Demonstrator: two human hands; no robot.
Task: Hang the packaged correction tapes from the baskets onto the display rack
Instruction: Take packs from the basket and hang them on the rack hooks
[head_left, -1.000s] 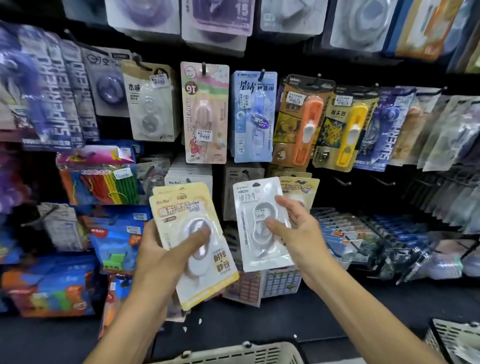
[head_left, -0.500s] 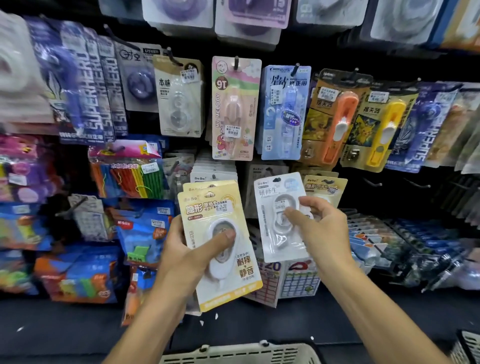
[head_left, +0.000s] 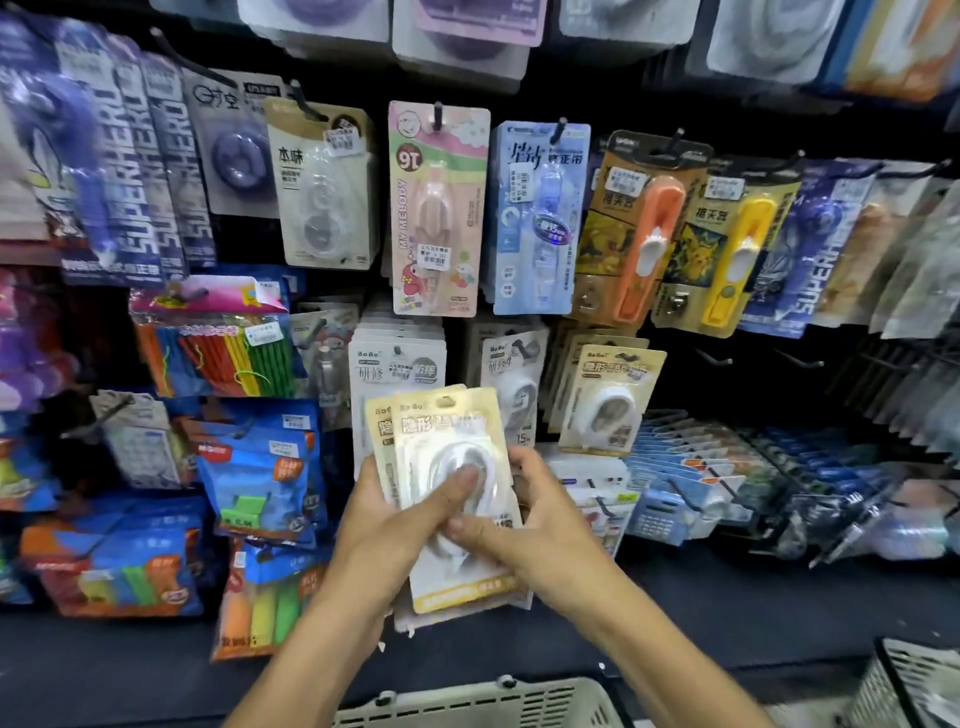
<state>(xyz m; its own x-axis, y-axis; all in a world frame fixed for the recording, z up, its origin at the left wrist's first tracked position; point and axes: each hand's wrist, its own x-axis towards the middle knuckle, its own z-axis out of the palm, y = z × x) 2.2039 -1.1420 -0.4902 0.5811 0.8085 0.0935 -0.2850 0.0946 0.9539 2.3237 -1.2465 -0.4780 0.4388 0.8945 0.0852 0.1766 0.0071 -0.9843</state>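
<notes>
Gripping yellow correction-tape packs (head_left: 451, 467) w/ both hands, left hand (head_left: 400, 525) & right hand (head_left: 540, 525), just below display rack (head_left: 675, 358), above basket (head_left: 478, 701).

Our right hand (head_left: 540, 525) no longer holds the white pack (head_left: 511, 395); that pack now hangs on the rack beside the beige packs (head_left: 605, 400). The hand now meets our left hand (head_left: 395, 525) on the yellow packs (head_left: 452, 467), gripping their right edge, thumb across the front.
</notes>
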